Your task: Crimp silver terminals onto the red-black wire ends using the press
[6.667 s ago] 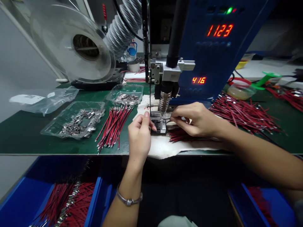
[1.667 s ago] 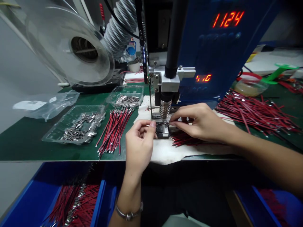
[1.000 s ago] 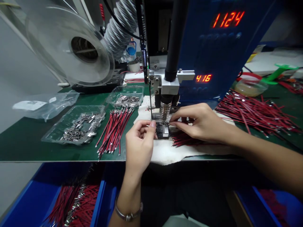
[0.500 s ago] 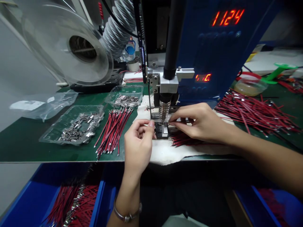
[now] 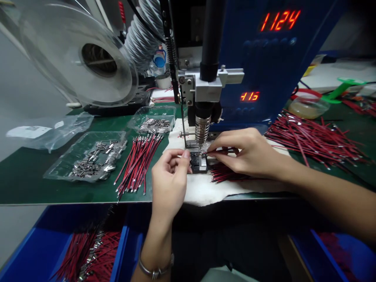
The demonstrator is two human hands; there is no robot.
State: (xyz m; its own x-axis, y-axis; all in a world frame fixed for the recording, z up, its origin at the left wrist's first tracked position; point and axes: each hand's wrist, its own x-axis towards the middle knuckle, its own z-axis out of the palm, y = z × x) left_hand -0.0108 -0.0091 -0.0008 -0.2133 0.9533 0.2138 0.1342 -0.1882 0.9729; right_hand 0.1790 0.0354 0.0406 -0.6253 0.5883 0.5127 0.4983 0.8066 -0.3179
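My right hand pinches a thin red and black wire between thumb and fingertips, its end at a small black and silver fixture. At the fixture's left side is my left hand, thumb and index finger closed together; what lies between them is hidden. Above the fixture stands the soldering head, a black rod with a perforated metal sleeve and narrow tip. Below my right hand, a bundle of red and black wires rests on a white cloth.
Two clear trays of small metal parts and a wire pile lie left. More wires are heaped right, beside the blue machine. A large clear reel stands back left. Blue bins sit below the table edge.
The soldering head has risen a little above the fixture. The machine's lower red display reads differently. Both hands keep nearly the same place, and the whole view has shifted slightly.
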